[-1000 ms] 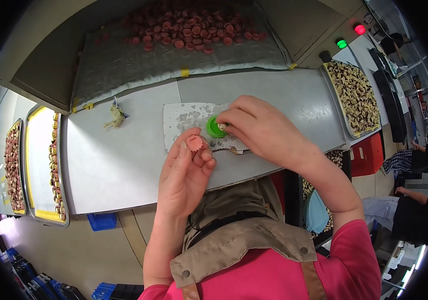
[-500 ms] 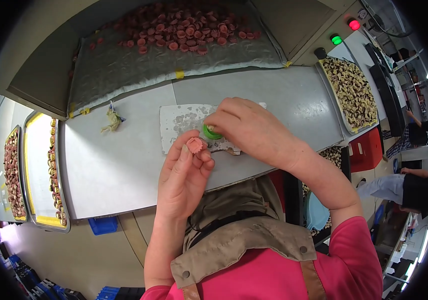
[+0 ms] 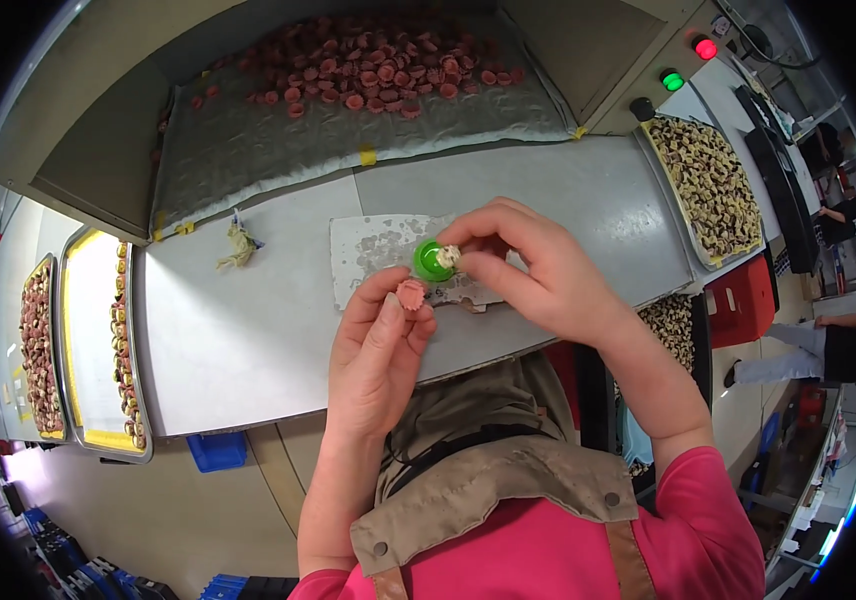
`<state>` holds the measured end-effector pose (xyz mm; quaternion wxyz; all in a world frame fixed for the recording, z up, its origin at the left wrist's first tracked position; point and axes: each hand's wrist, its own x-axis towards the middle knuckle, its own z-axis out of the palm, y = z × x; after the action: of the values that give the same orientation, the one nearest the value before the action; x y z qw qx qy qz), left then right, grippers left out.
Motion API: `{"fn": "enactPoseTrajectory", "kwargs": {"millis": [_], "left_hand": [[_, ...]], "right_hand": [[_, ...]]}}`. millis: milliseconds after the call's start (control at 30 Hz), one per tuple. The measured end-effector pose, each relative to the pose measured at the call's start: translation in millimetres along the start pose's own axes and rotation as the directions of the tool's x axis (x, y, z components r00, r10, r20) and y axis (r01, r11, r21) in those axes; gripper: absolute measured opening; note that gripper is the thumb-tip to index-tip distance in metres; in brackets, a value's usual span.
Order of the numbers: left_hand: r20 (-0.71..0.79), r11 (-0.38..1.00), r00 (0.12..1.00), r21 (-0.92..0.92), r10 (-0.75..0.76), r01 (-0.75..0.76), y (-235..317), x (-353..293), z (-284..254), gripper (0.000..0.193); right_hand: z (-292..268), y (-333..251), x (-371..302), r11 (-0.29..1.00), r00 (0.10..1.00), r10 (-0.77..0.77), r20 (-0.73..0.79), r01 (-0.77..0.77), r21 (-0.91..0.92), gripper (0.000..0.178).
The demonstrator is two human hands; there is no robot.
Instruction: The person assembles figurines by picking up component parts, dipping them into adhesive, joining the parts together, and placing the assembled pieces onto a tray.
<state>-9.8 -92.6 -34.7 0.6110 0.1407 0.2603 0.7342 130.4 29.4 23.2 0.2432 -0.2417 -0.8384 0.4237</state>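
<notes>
- And here's the pink cup, small with a crinkled rim, pinched in the left hand's fingertips, mouth turned toward the camera, at seven o'clock from the green dish!
- There's the green dish, round, bright, its glossy hollow facing up!
- And the pale, lumpy piece, speckled darker, gripped by the right hand at the dish's three o'clock edge; contact unclear!

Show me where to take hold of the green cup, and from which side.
The green cup is probably best pinched at its round rim from the far left: it opens upward, the pale piece in the right hand overlaps its right edge in view, and the left hand, holding a pink fluted cup, is close on the near side.
</notes>
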Motion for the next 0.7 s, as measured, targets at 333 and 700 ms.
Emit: {"fn": "enactPoseTrajectory", "kwargs": {"millis": [333,700], "left_hand": [[-0.015,0.999,1.000,0.045,0.022,-0.022,-3.4,2.0,8.1,0.024],[0.006,0.983,0.990,0.123,0.139,-0.139,-6.6,1.6,6.7,0.023]], "right_hand": [[12.7,-11.0,-5.1,0.952,0.952,-0.303,-0.033,0.301,-0.055,0.022],[30.0,-10.9,-12.2,0.975,0.968,-0.221,-0.120,0.217,-0.045,0.019]]}}
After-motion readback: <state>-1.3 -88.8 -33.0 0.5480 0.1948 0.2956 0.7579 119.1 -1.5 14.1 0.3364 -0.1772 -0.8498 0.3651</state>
